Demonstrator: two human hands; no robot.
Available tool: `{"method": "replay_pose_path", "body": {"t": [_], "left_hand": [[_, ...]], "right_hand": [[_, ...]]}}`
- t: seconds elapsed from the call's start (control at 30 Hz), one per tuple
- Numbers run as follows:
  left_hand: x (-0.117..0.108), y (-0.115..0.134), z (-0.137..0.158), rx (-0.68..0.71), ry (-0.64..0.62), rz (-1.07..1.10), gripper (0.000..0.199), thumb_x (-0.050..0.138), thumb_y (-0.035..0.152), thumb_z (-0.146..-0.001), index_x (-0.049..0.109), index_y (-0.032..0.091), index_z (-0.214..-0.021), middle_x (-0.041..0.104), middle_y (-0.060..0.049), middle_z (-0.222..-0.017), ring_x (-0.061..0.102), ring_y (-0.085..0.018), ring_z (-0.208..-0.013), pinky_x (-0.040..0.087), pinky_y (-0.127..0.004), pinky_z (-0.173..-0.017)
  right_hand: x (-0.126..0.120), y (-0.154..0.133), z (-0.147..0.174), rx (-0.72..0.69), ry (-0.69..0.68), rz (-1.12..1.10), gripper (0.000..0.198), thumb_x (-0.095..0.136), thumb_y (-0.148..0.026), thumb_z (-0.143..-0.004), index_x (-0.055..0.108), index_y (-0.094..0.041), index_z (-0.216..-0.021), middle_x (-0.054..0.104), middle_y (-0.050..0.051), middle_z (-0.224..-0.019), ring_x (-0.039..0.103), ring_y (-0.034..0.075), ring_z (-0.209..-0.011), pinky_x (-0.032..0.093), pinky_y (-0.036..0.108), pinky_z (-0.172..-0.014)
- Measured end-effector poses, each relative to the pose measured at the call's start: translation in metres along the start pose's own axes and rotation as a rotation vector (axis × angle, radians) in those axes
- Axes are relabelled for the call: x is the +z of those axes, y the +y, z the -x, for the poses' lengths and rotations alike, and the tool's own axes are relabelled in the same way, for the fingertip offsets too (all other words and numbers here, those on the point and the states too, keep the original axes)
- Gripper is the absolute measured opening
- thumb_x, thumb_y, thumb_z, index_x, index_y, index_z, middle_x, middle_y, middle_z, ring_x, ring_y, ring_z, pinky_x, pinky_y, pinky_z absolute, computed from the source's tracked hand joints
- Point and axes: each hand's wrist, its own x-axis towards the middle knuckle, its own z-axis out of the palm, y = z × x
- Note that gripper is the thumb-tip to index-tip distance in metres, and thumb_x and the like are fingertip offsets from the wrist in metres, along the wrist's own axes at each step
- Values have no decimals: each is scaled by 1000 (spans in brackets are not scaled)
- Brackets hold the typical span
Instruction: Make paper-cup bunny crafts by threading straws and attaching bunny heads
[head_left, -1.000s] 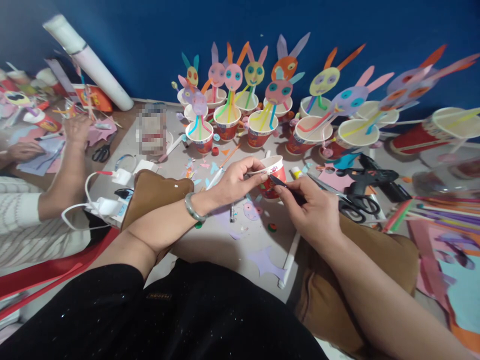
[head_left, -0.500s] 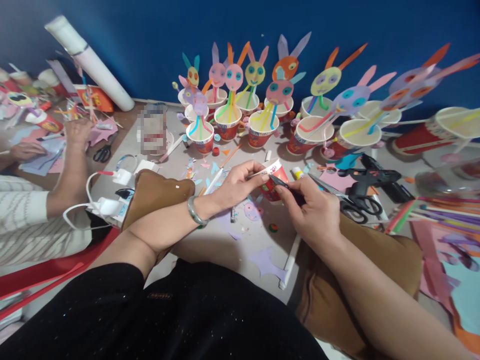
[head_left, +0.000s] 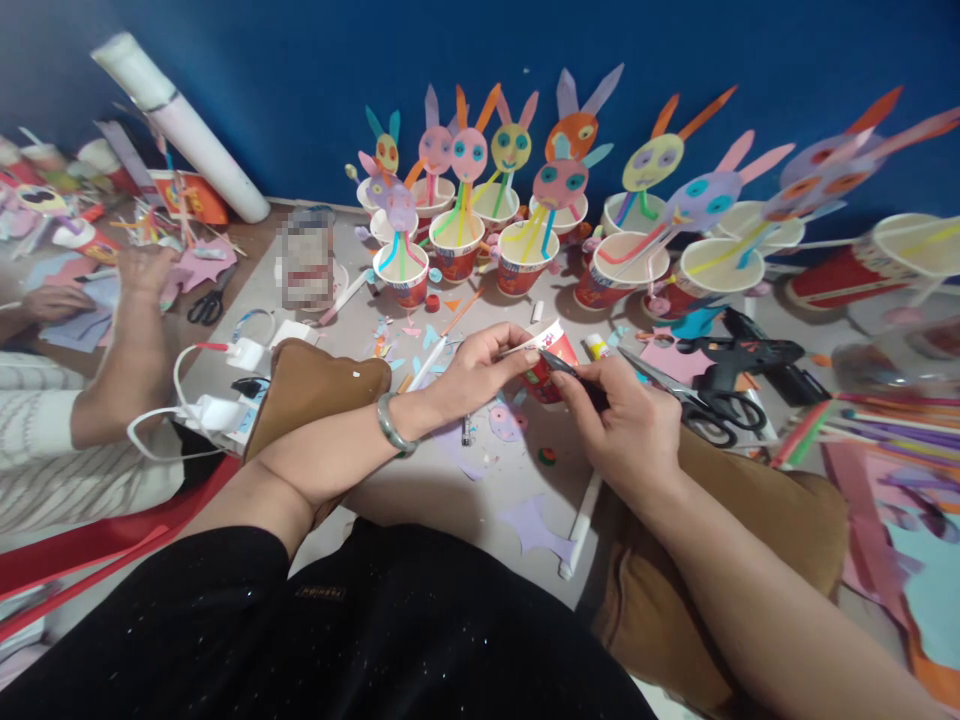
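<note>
In the head view, my left hand (head_left: 491, 365) is closed on the rim of a red-and-white paper cup (head_left: 553, 345), which it holds tilted over the table. My right hand (head_left: 630, 415) grips a slim black pointed tool (head_left: 562, 365). The tip of this tool lies against the cup's rim, close to my left thumb; its exact kind is hidden by my fingers. Just right of my right hand lie black-handled scissors (head_left: 712, 415). Below the cup are a purple paper disc (head_left: 506, 422) with a drawn face and a purple paper scrap (head_left: 534, 525).
Paper cups with rabbit faces on straws, one being a front cup (head_left: 401, 278), line the blue wall. A black glue gun (head_left: 742, 355) and coloured straws (head_left: 892, 425) lie right. Left are a power strip with white chargers (head_left: 217, 412) and another person's hand (head_left: 146, 270) among paper.
My hands, the cup and the black tool keep practically the same position. The other person's forearm at the left has shifted slightly left.
</note>
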Motion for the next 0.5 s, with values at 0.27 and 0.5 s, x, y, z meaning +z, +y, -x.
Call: {"method": "replay_pose_path", "body": {"t": [0.27, 0.5], "left_hand": [[-1, -1, -1, -2, 13, 18, 45, 79, 56, -85, 59, 17, -93, 67, -1, -84, 64, -11, -77, 53, -27, -75], [-2, -5, -4, 20, 32, 20, 44, 79, 56, -85, 59, 17, -92, 67, 0, -84, 64, -11, -77, 53, -28, -77]], "right_hand": [[2, 2, 0, 4, 7, -3, 38, 58, -55, -99, 66, -22, -83, 66, 4, -66, 56, 17, -56, 32, 31, -54], [2, 2, -3, 21, 52, -85, 33, 62, -52, -97, 63, -23, -81, 65, 3, -67, 58, 17, -57, 39, 31, -55]]}}
